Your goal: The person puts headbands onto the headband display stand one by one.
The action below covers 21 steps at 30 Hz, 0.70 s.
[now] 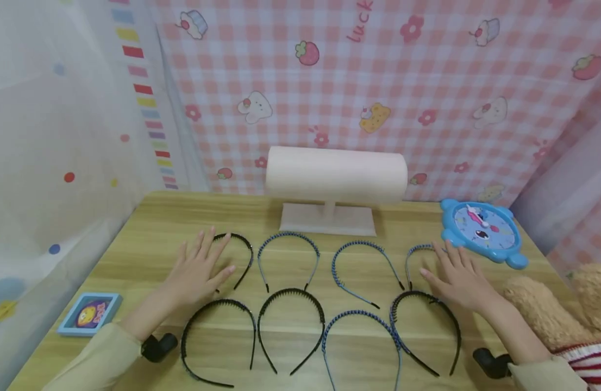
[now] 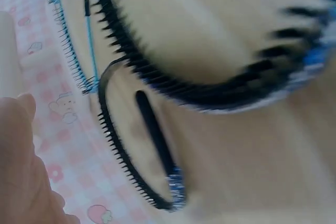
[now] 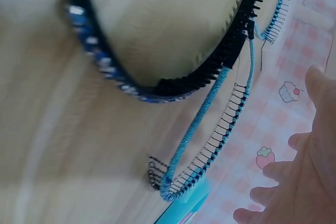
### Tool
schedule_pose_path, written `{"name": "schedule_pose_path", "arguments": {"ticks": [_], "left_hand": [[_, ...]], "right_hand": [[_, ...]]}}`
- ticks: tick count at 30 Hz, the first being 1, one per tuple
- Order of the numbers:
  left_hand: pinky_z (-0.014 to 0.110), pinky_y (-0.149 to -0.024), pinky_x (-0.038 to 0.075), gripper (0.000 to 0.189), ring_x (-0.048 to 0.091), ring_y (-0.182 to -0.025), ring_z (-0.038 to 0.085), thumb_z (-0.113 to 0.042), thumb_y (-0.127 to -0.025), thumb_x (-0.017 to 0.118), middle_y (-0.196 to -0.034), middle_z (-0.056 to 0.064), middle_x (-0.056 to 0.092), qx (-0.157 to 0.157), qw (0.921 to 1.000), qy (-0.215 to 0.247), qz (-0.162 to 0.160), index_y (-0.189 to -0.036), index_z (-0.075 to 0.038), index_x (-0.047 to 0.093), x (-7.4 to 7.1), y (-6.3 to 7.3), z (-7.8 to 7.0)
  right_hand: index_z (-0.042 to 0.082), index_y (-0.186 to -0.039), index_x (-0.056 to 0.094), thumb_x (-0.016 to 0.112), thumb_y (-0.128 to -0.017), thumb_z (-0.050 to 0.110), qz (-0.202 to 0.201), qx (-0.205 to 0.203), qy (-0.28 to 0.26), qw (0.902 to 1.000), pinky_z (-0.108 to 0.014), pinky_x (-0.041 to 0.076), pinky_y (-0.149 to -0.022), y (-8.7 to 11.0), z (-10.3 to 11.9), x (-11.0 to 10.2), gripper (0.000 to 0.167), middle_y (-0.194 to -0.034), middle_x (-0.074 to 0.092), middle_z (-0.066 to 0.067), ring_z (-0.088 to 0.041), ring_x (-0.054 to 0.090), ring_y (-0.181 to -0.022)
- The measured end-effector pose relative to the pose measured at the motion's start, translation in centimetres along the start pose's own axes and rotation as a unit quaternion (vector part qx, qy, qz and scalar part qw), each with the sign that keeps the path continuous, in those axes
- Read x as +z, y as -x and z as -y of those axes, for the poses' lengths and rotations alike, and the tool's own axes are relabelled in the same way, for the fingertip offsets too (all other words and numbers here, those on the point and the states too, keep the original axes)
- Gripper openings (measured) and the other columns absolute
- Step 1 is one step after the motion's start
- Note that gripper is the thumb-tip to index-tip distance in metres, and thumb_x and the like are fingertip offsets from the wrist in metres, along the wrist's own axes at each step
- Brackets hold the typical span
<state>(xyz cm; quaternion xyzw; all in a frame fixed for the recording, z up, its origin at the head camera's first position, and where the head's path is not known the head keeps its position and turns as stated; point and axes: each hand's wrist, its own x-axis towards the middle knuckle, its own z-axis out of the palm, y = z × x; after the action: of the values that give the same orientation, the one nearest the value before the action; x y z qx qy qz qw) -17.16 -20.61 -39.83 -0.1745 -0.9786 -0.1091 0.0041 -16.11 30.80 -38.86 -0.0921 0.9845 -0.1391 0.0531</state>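
Two rows of toothed headbands lie on the wooden table. My left hand (image 1: 195, 277) is spread over the left side of a black headband (image 1: 252, 252) in the far row, covering part of it. Over the right side of a blue headband (image 1: 407, 266) is my right hand (image 1: 457, 277), fingers spread and holding nothing. Whether either hand touches its headband, I cannot tell. Two more blue headbands (image 1: 259, 260) (image 1: 333, 266) lie between the hands. Nearer me are two black headbands (image 1: 184, 336) (image 1: 260, 320), a blue headband (image 1: 361, 313) and a dark headband (image 1: 458, 326) overlapping it.
A white padded roll on a stand (image 1: 335, 174) stands at the table's back. At the right are a blue animal-shaped clock (image 1: 513, 255) and a teddy bear (image 1: 540, 309). A small blue-framed picture (image 1: 113, 304) lies at the left. A pink checked cloth (image 1: 290, 108) hangs behind.
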Motion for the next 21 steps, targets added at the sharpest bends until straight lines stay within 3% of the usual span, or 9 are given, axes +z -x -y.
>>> {"name": "schedule_pose_path", "arguments": {"ticks": [6,13,17,21], "left_hand": [[0.069,-0.106,-0.005,0.072,-0.006,-0.139,0.043,-0.051,-0.094,0.036,-0.152,0.018,-0.011,0.013,0.9997,0.020,0.000,-0.148,-0.020,-0.001,-1.6,-3.0,-1.2],[0.064,-0.108,-0.007,0.079,-0.010,-0.139,0.039,-0.052,-0.092,0.038,-0.151,0.016,-0.017,0.036,0.9974,0.061,-0.009,-0.146,-0.021,-0.010,-3.0,-6.8,-2.9],[0.062,-0.111,-0.001,0.084,-0.005,-0.140,0.038,-0.055,-0.090,0.041,-0.152,0.016,-0.015,0.048,0.9947,0.086,-0.029,-0.146,-0.021,-0.012,-3.8,-8.6,-3.7],[0.057,-0.113,0.009,0.089,0.000,-0.141,0.036,-0.049,-0.088,0.051,-0.153,0.016,-0.010,0.088,0.9885,0.105,-0.064,-0.147,-0.017,-0.006,-4.9,-10.5,-4.8]], "right_hand": [[-0.002,-0.145,0.006,0.038,-0.092,0.052,0.025,0.011,-0.013,0.9996,-0.075,0.008,-0.098,-1.7,-0.6,-0.3,0.081,-0.143,0.007,-0.039,-0.063,0.006,-0.126],[-0.012,-0.139,0.015,0.042,-0.093,0.044,0.049,0.000,-0.015,0.9987,-0.073,0.020,-0.096,-3.4,-1.9,-0.7,0.078,-0.137,0.015,-0.045,-0.066,0.016,-0.120],[-0.016,-0.136,0.018,0.055,-0.089,0.032,0.061,-0.009,-0.015,0.9980,-0.069,0.029,-0.095,-3.9,-2.5,-0.9,0.077,-0.133,0.022,-0.047,-0.063,0.025,-0.118],[-0.022,-0.131,0.019,0.063,-0.083,0.019,0.079,0.014,-0.011,0.9967,-0.066,0.033,-0.094,-3.9,-3.3,-1.1,0.077,-0.127,0.027,-0.049,-0.063,0.027,-0.115]]}}
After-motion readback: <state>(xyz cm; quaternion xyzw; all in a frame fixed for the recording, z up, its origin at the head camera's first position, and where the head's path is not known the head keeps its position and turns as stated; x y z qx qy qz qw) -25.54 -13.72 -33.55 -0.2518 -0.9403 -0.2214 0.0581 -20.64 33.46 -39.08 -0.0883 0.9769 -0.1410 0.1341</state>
